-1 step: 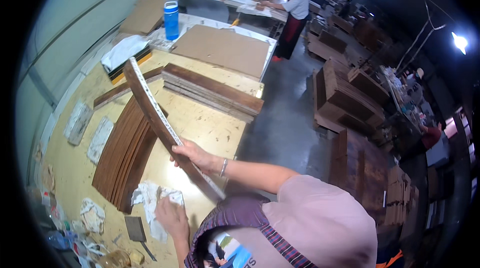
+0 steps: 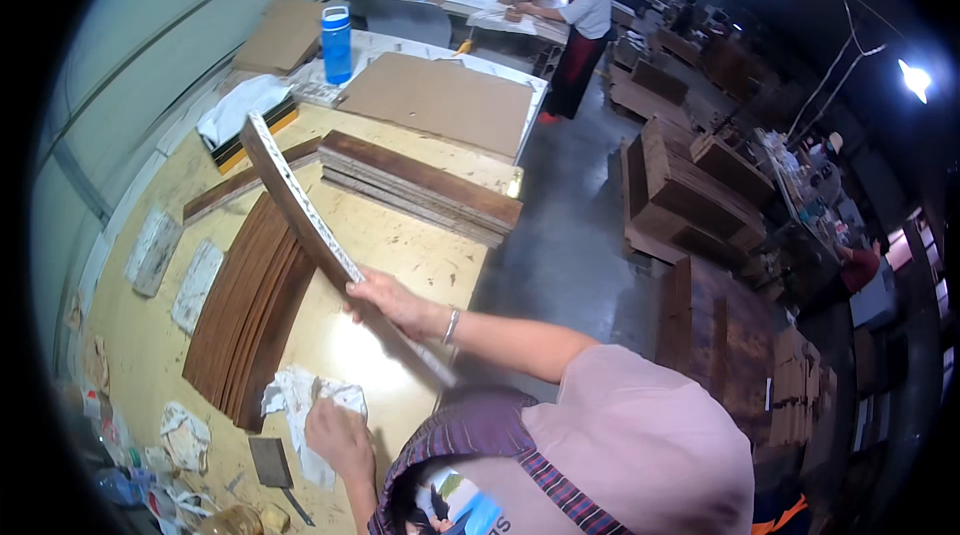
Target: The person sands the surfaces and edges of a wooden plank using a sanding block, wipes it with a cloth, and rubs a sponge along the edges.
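Note:
My right hand (image 2: 392, 301) is closed round a long, narrow brown wooden board (image 2: 290, 190) with a pale, mottled edge. The board is held at a slant above the table, its far end up and its near end close to my apron. Lower left, my left hand (image 2: 340, 437) rests against a crumpled white cloth (image 2: 295, 393), fingers bent over it. Beside the cloth lies a stack of thin brown boards (image 2: 238, 320). More brown boards with pale edges (image 2: 425, 185) are stacked farther off. A flat dark scraper-like piece with a handle (image 2: 267, 462) lies near the cloth.
On the pale worktable (image 2: 130, 335) are two whitish blocks (image 2: 198, 285) and a stained cloth (image 2: 185, 435). A cardboard sheet (image 2: 440, 100) and blue bottle (image 2: 337, 47) stand behind. Plastic bottles (image 2: 120, 483) crowd the near left. Another person (image 2: 585, 25) works at a farther table.
The board's far end has shifted slightly left, with my right hand still round it. My left hand stays at the cloth. The whole view has moved a little.

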`<state>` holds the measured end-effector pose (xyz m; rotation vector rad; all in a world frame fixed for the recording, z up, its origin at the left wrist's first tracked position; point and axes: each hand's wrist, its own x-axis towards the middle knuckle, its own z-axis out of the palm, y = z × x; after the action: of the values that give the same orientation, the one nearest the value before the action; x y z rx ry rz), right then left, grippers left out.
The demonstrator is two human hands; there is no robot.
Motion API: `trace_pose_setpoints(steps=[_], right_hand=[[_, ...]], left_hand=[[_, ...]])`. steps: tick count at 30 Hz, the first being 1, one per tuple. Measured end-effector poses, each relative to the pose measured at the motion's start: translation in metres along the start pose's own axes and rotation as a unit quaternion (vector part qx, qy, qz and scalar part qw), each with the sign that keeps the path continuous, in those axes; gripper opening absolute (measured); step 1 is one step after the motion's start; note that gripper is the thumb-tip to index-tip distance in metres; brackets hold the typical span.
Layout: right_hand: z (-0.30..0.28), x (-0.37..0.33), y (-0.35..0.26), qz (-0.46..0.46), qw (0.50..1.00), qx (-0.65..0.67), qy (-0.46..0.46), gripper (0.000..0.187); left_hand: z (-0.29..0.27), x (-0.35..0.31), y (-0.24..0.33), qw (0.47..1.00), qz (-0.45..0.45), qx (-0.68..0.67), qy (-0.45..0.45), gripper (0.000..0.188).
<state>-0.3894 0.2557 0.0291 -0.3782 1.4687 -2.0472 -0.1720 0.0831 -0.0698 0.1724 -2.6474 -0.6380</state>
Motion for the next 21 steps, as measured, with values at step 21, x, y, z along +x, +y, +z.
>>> trace_pose_setpoints(steps=[21], right_hand=[[-0.146, 0.089, -0.058, -0.233, 0.635, -0.649, 0.349, 0.041]], left_hand=[[0.034, -0.024, -0.033, 0.991, -0.005, 0.137, -0.003, 0.055]])
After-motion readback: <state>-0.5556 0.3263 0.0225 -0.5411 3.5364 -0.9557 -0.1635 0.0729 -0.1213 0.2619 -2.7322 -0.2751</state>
